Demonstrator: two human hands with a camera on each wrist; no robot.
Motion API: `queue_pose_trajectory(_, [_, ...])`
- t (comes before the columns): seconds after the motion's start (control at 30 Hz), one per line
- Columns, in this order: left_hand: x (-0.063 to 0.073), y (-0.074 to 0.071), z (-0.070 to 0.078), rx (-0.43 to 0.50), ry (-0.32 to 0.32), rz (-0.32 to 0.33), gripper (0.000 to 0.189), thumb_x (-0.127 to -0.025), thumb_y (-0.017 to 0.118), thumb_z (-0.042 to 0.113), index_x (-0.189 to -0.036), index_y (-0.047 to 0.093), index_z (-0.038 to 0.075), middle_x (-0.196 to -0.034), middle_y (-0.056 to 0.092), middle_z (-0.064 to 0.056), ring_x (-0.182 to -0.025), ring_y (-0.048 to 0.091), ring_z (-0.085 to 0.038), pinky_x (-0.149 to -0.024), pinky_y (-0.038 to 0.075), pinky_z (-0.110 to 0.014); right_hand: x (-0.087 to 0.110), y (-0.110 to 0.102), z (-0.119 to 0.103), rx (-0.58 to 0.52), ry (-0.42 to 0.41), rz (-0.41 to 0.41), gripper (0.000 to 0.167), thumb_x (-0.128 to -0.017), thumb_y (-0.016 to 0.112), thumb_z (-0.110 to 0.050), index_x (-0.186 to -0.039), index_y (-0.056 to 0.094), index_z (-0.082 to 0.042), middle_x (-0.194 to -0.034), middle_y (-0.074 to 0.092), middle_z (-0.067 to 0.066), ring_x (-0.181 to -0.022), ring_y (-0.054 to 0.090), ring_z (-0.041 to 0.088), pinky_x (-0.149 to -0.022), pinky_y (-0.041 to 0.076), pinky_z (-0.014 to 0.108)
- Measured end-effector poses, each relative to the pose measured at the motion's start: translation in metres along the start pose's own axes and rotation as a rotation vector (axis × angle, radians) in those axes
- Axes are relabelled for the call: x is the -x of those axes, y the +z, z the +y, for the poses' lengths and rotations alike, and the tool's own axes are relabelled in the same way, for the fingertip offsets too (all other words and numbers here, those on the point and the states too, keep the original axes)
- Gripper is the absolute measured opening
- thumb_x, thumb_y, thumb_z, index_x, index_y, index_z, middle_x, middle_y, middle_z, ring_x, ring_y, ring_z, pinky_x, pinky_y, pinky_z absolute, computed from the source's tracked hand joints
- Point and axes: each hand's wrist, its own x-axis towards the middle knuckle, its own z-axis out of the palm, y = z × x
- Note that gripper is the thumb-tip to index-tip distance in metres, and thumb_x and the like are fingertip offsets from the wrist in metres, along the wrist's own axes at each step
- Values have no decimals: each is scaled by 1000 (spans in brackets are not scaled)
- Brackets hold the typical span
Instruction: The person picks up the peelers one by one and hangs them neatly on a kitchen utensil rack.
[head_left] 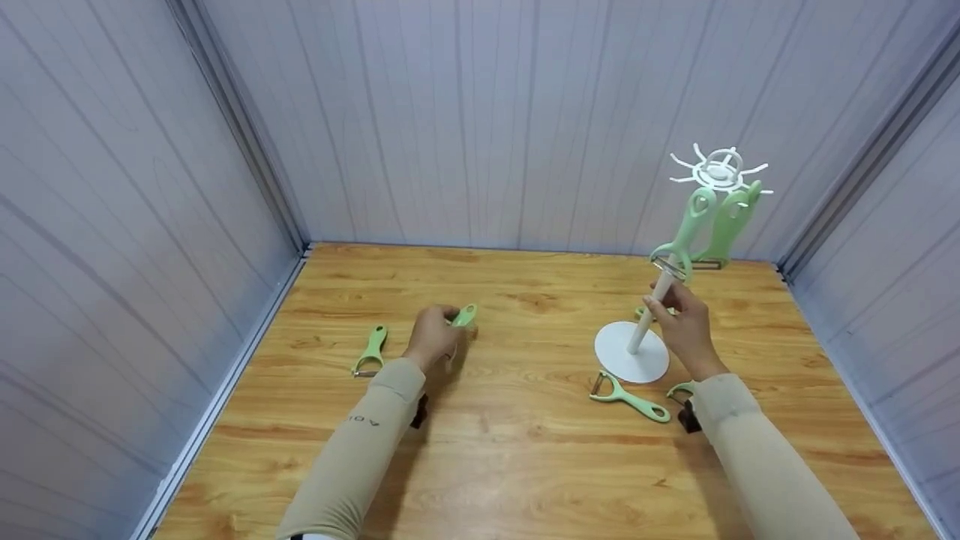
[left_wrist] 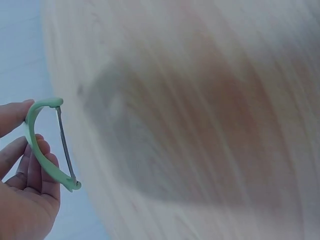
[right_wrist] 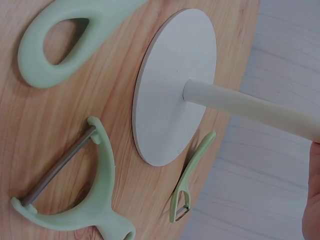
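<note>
My left hand (head_left: 435,335) pinches a light green peeler (head_left: 466,315) over the middle left of the table. In the left wrist view, that peeler (left_wrist: 33,142) shows its curved head and metal blade, with thumb and fingers close behind the head. At the right, my right hand (head_left: 686,327) grips the pole (head_left: 643,330) of a white stand with a round base (head_left: 626,367). The stand leans to the right in the head view. From its ring of hooks (head_left: 718,174) hang a green peeler (head_left: 684,232) in front and more green behind it (head_left: 727,229).
One loose peeler (head_left: 373,351) lies left of my left hand. Another peeler (head_left: 631,397) lies before the base, and a third (head_left: 681,388) is partly hidden by my right wrist. Beyond the base is a further peeler (right_wrist: 186,176). Panelled walls (head_left: 480,120) enclose the wooden table (head_left: 517,465).
</note>
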Motion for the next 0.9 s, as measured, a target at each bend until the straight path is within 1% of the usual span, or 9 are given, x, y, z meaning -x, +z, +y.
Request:
queue_pose_trajectory(0.03, [0, 0, 2, 20, 1, -4, 40, -104, 71, 5, -144, 67, -2, -132, 71, -19, -110, 72, -30, -95, 63, -44, 0, 0, -1, -1, 6, -3, 16, -99, 70, 12, -115, 70, 15, -95, 68, 31, -78, 59, -1, -73, 48, 7])
queue_pose_trajectory(0.07, [1, 0, 4, 35, 0, 0, 41, -104, 71, 5, -144, 66, -2, -130, 70, -18, -111, 70, -28, -96, 62, -42, 0, 0, -2, -2, 13, -6, 16, -99, 70, 12, -115, 70, 15, -96, 69, 31, -78, 59, -1, -73, 48, 7])
queue_pose_trajectory(0.17, [1, 0, 8, 68, 3, 4, 43, -103, 72, 2, -145, 65, -2, -124, 69, -16, -104, 69, -25, -87, 62, -37, 0, -1, -4, 0, 23, -16, 17, -99, 71, 11, -116, 70, 14, -98, 69, 31, -79, 59, -1, -74, 49, 8])
queue_pose_trajectory(0.23, [1, -1, 11, 65, 18, 17, 41, -103, 73, 3, -143, 67, -2, -120, 70, -16, -101, 68, -23, -82, 61, -32, 0, -1, -3, 2, 22, -18, 17, -99, 71, 10, -116, 70, 15, -97, 69, 31, -79, 60, -1, -74, 50, 9])
queue_pose_trajectory(0.33, [1, -1, 16, 57, 52, 33, 38, -101, 75, 4, -139, 70, -2, -117, 72, -16, -96, 68, -22, -76, 60, -30, 0, -2, -2, -1, 21, -18, 17, -100, 71, 10, -116, 70, 15, -95, 68, 30, -78, 60, 0, -72, 52, 10])
queue_pose_trajectory(0.53, [4, -1, 31, 89, 103, 37, 37, -101, 76, 6, -137, 72, 0, -116, 72, -17, -86, 67, -20, -63, 59, -27, 1, -2, -1, 3, 20, -16, 17, -100, 70, 10, -116, 70, 14, -94, 68, 30, -78, 59, -1, -71, 52, 9])
queue_pose_trajectory(0.67, [5, 1, 43, 113, 125, 45, 37, -100, 78, 6, -137, 73, 1, -112, 73, -16, -81, 68, -20, -56, 58, -26, 0, -1, 0, 9, 8, -12, 16, -100, 71, 10, -115, 70, 14, -93, 68, 30, -78, 59, -1, -72, 51, 10])
queue_pose_trajectory(0.77, [7, 1, 51, 112, 154, 56, 38, -100, 79, 7, -136, 73, 1, -110, 74, -16, -81, 68, -20, -56, 58, -26, 0, -1, 0, 10, 4, -9, 16, -100, 71, 10, -115, 70, 14, -93, 68, 30, -77, 59, 0, -72, 51, 10])
queue_pose_trajectory(0.9, [7, 2, 61, 111, 202, 60, 38, -100, 79, 8, -136, 74, 1, -112, 74, -17, -80, 67, -17, -58, 58, -27, 0, -1, 1, 14, 10, -10, 15, -100, 70, 10, -115, 70, 13, -92, 67, 30, -77, 59, -1, -71, 51, 9])
